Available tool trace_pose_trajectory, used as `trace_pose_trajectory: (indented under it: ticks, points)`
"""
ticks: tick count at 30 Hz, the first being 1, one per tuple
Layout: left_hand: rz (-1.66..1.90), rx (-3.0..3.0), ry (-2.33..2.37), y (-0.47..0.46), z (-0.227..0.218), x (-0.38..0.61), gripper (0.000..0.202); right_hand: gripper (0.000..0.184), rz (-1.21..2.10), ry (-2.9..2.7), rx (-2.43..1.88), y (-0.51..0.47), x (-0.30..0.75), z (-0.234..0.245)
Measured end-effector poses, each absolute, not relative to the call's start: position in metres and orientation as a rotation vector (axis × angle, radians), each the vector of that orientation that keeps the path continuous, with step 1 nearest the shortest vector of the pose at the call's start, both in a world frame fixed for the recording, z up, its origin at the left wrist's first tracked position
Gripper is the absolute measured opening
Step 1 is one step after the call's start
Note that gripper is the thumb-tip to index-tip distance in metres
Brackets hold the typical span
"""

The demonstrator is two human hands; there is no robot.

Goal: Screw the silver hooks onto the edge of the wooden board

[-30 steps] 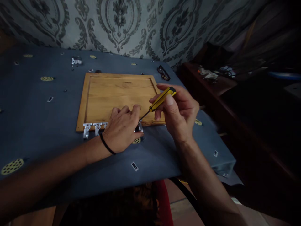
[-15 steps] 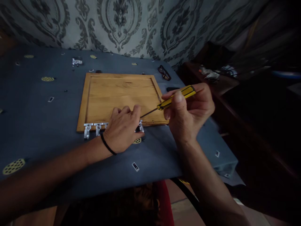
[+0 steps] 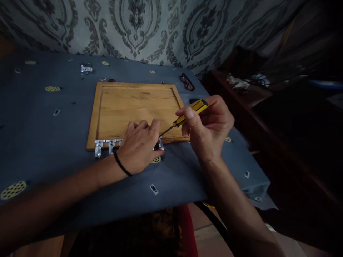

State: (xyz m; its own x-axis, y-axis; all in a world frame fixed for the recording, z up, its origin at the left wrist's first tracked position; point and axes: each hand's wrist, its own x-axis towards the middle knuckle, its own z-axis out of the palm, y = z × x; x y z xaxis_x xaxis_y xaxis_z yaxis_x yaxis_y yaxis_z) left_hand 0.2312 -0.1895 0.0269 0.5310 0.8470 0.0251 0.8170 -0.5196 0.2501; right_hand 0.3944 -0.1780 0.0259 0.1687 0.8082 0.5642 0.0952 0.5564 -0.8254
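A wooden cabinet door panel (image 3: 136,107) lies flat, with several metal hinges (image 3: 99,147) in a row along its near edge. My left hand (image 3: 140,146), a black band at its wrist, is closed on another hinge (image 3: 161,144) at that edge, its thumb below and fingers over the panel. Part of the row is hidden behind this hand. My right hand (image 3: 210,130) is closed round the handle of a yellow and black screwdriver (image 3: 190,112). The shaft slants down left, and its tip is at the hinge by my left fingers; whether it sits in a screw I cannot tell.
A blue patterned cloth (image 3: 53,142) covers the table. Beyond the panel lie a loose hinge (image 3: 87,68) with small dark bits near it, and a pair of glasses (image 3: 187,82). A dark reddish side surface (image 3: 241,92) with clutter stands to the right.
My right hand and the screwdriver have moved left and slightly down, with the handle now steeper. My left hand keeps its place on the hinge. The view has shifted slightly.
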Motion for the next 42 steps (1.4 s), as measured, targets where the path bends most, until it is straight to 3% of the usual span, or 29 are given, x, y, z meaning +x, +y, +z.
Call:
trace_pose_trajectory:
  ticks: [12, 18, 34, 42]
  points:
    - [0.241, 2.58, 1.399, -0.19, 0.026, 0.229, 0.065, 0.019, 0.671, -1.47, -0.887, -0.182, 0.402, 0.031]
    - [0.218, 2.574, 1.396, -0.189, 0.027, 0.23, 0.061, 0.032, 0.734, -1.444, -0.813, -0.182, 0.397, 0.032]
    - [0.278, 2.581, 1.389, -0.19, 0.024, 0.23, 0.057, 0.011, 0.546, -1.322, -0.797, -0.185, 0.393, 0.025]
    - [0.245, 2.581, 1.396, -0.19, 0.026, 0.231, 0.055, 0.019, 0.574, -1.374, -0.842, -0.184, 0.395, 0.026]
